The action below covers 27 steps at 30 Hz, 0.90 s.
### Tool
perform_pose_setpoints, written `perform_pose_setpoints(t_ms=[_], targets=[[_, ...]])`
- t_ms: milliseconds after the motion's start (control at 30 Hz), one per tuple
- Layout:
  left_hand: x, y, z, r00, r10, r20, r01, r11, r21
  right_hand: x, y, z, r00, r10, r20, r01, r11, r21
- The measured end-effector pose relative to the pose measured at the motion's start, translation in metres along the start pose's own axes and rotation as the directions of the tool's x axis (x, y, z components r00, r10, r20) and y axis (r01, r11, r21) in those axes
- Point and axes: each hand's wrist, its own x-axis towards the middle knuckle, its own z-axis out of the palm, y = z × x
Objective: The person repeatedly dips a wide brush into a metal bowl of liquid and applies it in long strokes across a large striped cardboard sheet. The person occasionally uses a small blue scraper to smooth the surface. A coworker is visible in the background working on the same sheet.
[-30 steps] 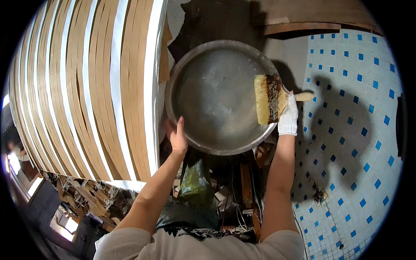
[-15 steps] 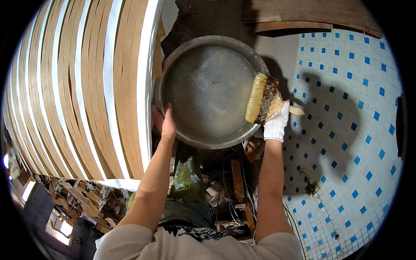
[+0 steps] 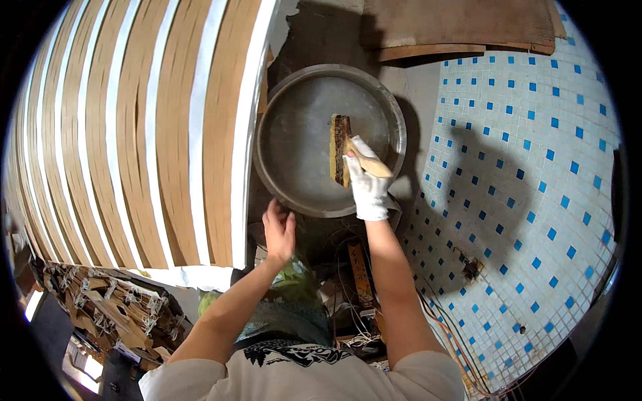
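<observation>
A wide flat brush [image 3: 340, 157] with pale yellow bristles, a dark brown band and a wooden handle is over the inside of a round grey metal basin [image 3: 399, 137]. My right hand [image 3: 368, 190], in a white knitted glove, is closed round the brush's handle. Whether the bristles touch the basin's bottom or its cloudy liquid I cannot tell. By the near left rim of the basin is my bare left hand [image 3: 279, 230], its fingers apart and nothing in it. I cannot tell whether its fingertips touch the rim.
On the left rises a large stack of brown strips [image 3: 177, 134] with white layers between. White tiling [image 3: 508, 294] dotted with blue squares covers the right side. Brown boards [image 3: 461, 27] lie at the far right. Scraps [image 3: 120, 307] and loose cables [image 3: 358, 327] lie lower down.
The brush has moved left from the basin's right rim to over its middle, turned in my right hand. My left hand has let go of the basin's left rim and drawn back toward me.
</observation>
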Motion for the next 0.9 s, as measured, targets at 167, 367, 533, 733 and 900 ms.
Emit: perform_pose_setpoints(t_ms=[167, 367, 533, 733, 900], targets=[[-0.061, -0.011, -0.067, 0.968, 0.104, 0.228, -0.089, 0.993, -0.076, 0.0, 0.03, 0.031, 0.999, 0.032, 0.013, -0.029, 0.977, -0.21], [-0.096, -0.04, -0.163, 0.865, -0.144, 0.48, 0.293, 0.923, -0.25, -0.008, 0.041, 0.008, 0.714, 0.677, -0.178, -0.525, 0.686, 0.504], [-0.121, -0.049, -0.231, 0.849, -0.142, 0.509, 0.344, 0.88, -0.328, -0.043, 0.006, 0.007, 0.501, 0.863, -0.059, -0.587, 0.389, 0.71], [-0.136, -0.085, -0.317, 0.819, -0.091, 0.566, 0.31, 0.9, -0.305, -0.106, 0.016, 0.019, 0.383, 0.924, 0.001, -0.637, 0.264, 0.725], [-0.138, -0.136, -0.385, 0.859, -0.161, 0.485, 0.287, 0.937, -0.197, -0.129, -0.002, 0.034, 0.356, 0.934, -0.029, -0.622, 0.26, 0.739]])
